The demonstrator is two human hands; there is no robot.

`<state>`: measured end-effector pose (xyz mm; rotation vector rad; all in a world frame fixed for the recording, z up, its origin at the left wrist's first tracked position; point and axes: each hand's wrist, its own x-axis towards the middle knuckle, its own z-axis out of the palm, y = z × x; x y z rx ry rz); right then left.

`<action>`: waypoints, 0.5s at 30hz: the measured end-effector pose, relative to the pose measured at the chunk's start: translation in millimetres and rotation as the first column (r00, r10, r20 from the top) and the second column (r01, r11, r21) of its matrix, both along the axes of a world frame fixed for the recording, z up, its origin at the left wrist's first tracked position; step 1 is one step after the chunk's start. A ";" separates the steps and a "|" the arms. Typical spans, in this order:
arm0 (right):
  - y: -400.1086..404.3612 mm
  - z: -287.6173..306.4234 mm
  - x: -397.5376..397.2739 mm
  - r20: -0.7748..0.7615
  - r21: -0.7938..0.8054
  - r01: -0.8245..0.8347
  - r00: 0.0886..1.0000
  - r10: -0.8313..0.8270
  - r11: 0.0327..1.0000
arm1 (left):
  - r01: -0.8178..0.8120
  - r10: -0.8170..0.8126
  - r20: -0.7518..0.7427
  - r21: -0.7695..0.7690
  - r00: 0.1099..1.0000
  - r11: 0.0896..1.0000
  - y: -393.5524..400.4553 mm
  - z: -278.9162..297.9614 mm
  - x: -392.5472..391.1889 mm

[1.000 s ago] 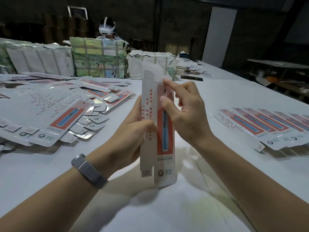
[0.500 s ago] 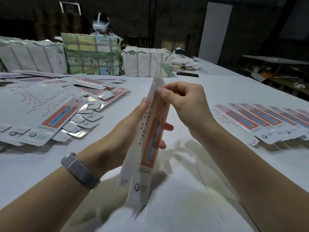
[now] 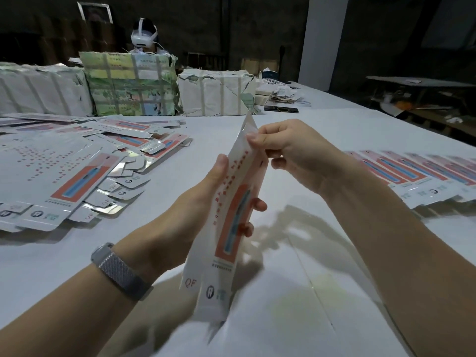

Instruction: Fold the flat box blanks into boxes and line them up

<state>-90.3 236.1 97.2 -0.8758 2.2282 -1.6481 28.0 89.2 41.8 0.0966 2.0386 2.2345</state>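
I hold a long white box blank [image 3: 226, 222] with an orange panel and red print, tilted, its top leaning to the right above the white table [image 3: 296, 305]. My left hand [image 3: 206, 202] grips its middle, thumb on the left edge and fingertips showing on the right side. At the top end my right hand [image 3: 288, 155] pinches the flap with curled fingers. The bottom flaps hang loose near my body. A heap of flat blanks [image 3: 67, 171] lies to the left. On the right, a row of boxes [image 3: 425, 176] lies side by side.
Wrapped paper bundles [image 3: 128, 83] stand along the far side of the table, and a person with a white headset sits behind them. A dark phone [image 3: 281, 109] and loose scraps lie at the far right. A second table stands beyond the right edge.
The blank went from upright and facing me to tilted and edge-on. My right hand shifted from the front panel up to the top flap and curled round it.
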 end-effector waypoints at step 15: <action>-20.2 -15.9 10.0 0.051 -0.239 0.076 0.997 -0.066 0.968 | -0.040 0.043 0.001 0.406 0.999 0.913 -7.5 -14.6 -13.1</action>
